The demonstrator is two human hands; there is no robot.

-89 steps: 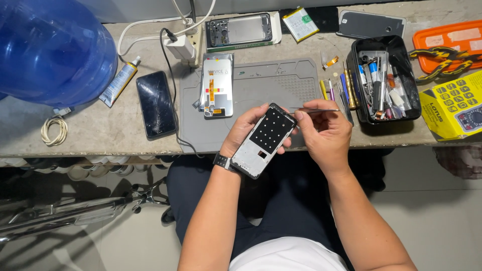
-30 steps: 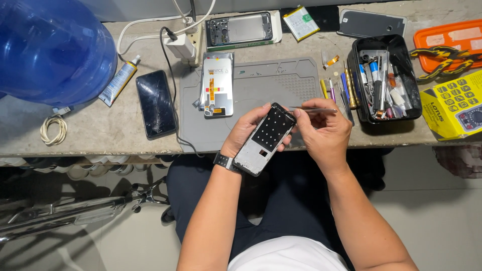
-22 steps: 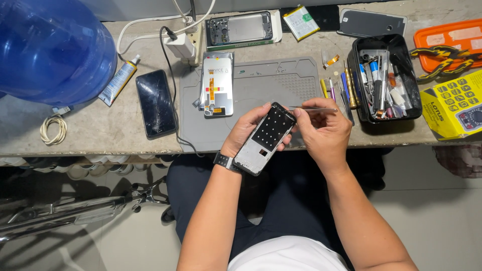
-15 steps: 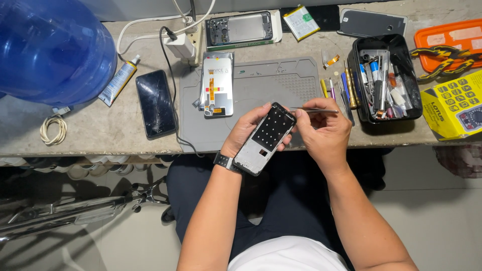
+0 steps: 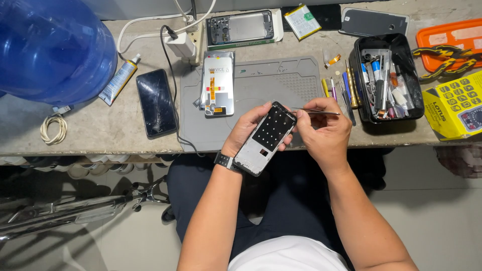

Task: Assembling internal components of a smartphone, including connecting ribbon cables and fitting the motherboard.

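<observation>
Here the left hand [image 5: 244, 129] holds a phone frame [image 5: 264, 139]; right hand [image 5: 324, 134] grips tweezers [image 5: 316, 112].

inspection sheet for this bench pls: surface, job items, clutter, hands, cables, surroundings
Surface: concrete bench with a grey work mat on it.
Job's things: phone frame in the left hand, tilted; tweezers in the right hand, tips at the frame's top edge.
Clutter: display panel on the mat's left side; cracked black phone; glue tube; black tool tray; loose tools beside it; yellow box; orange tray; second frame; battery.
Hands: both occupied.
Cables: white coil; black lead from a white charger.
Surroundings: blue water jug; folded metal frame below.
</observation>
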